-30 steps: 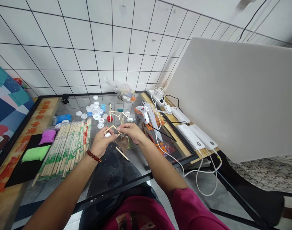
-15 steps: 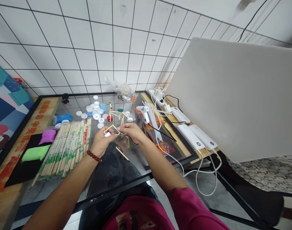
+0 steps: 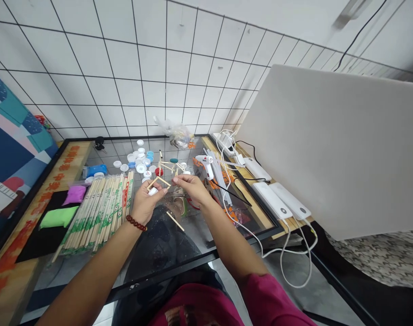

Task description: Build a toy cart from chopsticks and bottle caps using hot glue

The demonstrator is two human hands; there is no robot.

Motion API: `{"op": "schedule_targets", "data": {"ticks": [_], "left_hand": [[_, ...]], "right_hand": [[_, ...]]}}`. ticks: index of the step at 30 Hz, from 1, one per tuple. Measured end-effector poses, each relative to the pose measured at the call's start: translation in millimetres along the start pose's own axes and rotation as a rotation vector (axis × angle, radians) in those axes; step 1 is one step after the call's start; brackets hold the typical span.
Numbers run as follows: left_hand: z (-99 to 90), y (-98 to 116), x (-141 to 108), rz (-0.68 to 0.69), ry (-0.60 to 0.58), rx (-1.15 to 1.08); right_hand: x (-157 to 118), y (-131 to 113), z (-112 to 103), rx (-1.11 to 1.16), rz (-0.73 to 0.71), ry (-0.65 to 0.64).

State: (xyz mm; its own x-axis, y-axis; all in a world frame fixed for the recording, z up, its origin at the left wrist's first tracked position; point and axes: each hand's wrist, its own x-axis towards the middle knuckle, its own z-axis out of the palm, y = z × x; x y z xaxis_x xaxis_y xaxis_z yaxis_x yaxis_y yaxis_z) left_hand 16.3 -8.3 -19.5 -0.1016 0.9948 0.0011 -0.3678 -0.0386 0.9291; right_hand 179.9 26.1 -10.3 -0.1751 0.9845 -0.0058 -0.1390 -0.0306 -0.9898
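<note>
My left hand (image 3: 145,201), with a beaded bracelet at the wrist, holds a small angular frame of wooden sticks (image 3: 163,181) and a white cap (image 3: 153,191) between thumb and fingers. Just right of the frame is my right hand (image 3: 190,186), its thumb and fingertips pinched together; whatever is between them is too small to make out. Behind the hands stands a stick structure (image 3: 167,165) with a red cap (image 3: 159,172) and a dark green piece (image 3: 174,160). One loose stick (image 3: 175,221) lies on the glass tabletop in front.
Wrapped chopsticks (image 3: 97,213) lie left, beside purple clay (image 3: 74,194) and green clay (image 3: 58,217). Bottle caps (image 3: 140,168) are scattered behind. A white glue gun (image 3: 207,165), glue sticks (image 3: 223,181), cables and white power banks (image 3: 272,200) are at the right.
My right hand has moved slightly away from the stick frame, which stays in my left hand. The whole view has shifted a little.
</note>
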Motion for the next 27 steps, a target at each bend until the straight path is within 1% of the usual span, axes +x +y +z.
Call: {"op": "schedule_targets", "data": {"ticks": [3, 7, 9, 13, 15, 20, 24, 27], "left_hand": [[-0.3, 4, 0, 0.037, -0.005, -0.102], [-2.8, 12, -1, -0.009, -0.060, -0.302], [-4.2, 14, 0, -0.027, -0.095, -0.398], [-5.4, 12, 2, -0.011, -0.087, -0.481], [-5.0, 10, 3, 0.009, -0.090, -0.465], [-3.1, 6, 0, 0.024, -0.149, -0.275], [-2.5, 0, -3, 0.007, -0.184, -0.147], [-2.6, -3, -2, 0.014, -0.170, -0.102]], "right_hand": [[-2, 0, 3, 0.008, -0.036, -0.019], [-3, 3, 11, 0.059, -0.032, 0.024], [-5, 5, 17, 0.078, -0.019, 0.018], [-8, 9, 29, 0.085, -0.055, -0.015], [-9, 10, 33, 0.073, -0.073, 0.001], [-9, 8, 30, 0.050, -0.097, 0.075], [-8, 5, 27, 0.060, -0.091, 0.082], [-8, 6, 26, 0.060, -0.096, 0.084]]}}
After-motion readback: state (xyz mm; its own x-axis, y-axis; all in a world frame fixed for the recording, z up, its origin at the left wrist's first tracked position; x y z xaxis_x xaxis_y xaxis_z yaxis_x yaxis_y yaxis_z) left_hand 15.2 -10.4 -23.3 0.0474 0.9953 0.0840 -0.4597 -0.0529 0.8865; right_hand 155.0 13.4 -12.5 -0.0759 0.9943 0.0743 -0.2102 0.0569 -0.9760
